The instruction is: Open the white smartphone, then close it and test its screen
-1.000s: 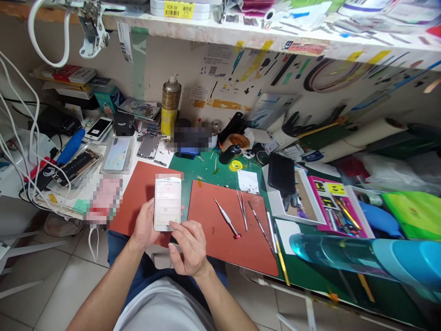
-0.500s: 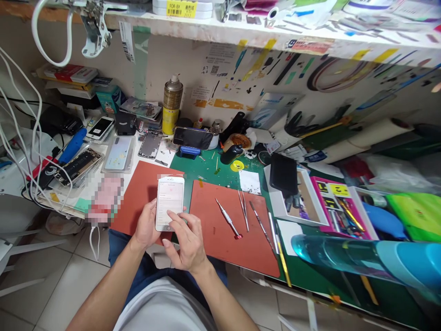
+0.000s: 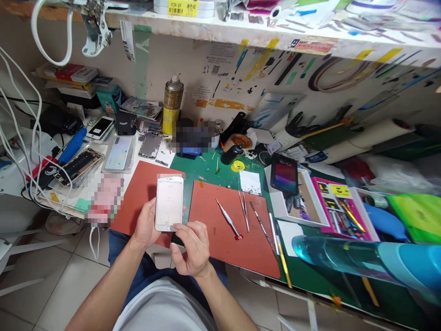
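My left hand (image 3: 146,225) grips a white smartphone (image 3: 169,202) by its left edge, holding it upright over the front edge of the bench with its screen lit. My right hand (image 3: 193,248) sits just below the phone, fingers curled, with the thumb tip resting at the phone's bottom right corner by the home button. Two red silicone mats (image 3: 220,225) lie on the bench behind the phone.
A screwdriver (image 3: 228,224), tweezers (image 3: 243,209) and thin metal tools lie on the right mat. A black phone (image 3: 284,174) with its screen lit leans on a white tray. A spray can (image 3: 172,103), phone parts, cables and a blue bottle (image 3: 361,259) crowd the bench.
My right hand has slid down from the phone's screen to its bottom edge. The black phone on the tray has lit up.
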Action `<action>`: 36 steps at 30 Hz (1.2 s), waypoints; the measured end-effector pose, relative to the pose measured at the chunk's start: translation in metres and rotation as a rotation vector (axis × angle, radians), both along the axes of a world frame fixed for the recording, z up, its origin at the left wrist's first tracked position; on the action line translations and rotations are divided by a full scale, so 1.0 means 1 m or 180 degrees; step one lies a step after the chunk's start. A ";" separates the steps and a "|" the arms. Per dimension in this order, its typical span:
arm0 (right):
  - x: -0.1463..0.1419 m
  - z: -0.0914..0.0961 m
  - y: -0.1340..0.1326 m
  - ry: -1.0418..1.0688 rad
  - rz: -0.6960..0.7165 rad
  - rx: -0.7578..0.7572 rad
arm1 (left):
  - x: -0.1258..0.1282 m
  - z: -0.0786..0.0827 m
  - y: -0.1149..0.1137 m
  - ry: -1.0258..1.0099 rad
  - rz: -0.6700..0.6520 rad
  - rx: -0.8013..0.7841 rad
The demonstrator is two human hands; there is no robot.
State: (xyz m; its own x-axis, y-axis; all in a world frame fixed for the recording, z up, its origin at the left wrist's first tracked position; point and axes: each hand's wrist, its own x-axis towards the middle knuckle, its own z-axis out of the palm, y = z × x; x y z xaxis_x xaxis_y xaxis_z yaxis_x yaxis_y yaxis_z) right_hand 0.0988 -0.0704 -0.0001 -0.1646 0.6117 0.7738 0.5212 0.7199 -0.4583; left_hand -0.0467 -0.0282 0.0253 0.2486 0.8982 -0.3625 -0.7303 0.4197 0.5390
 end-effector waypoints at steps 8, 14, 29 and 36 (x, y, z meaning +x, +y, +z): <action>-0.002 0.000 0.001 -0.0116 0.0057 -0.0121 | 0.002 0.004 0.000 -0.0064 -0.0019 -0.0022; -0.002 -0.002 0.000 -0.0206 0.0085 -0.0098 | 0.002 0.004 0.001 -0.0128 0.0011 -0.0033; -0.003 -0.002 0.001 -0.0305 0.0041 -0.0087 | 0.000 -0.003 0.000 -0.0100 -0.0015 0.0043; -0.004 -0.002 0.001 -0.0273 0.0037 -0.0108 | 0.000 -0.002 0.000 -0.0082 -0.0012 0.0038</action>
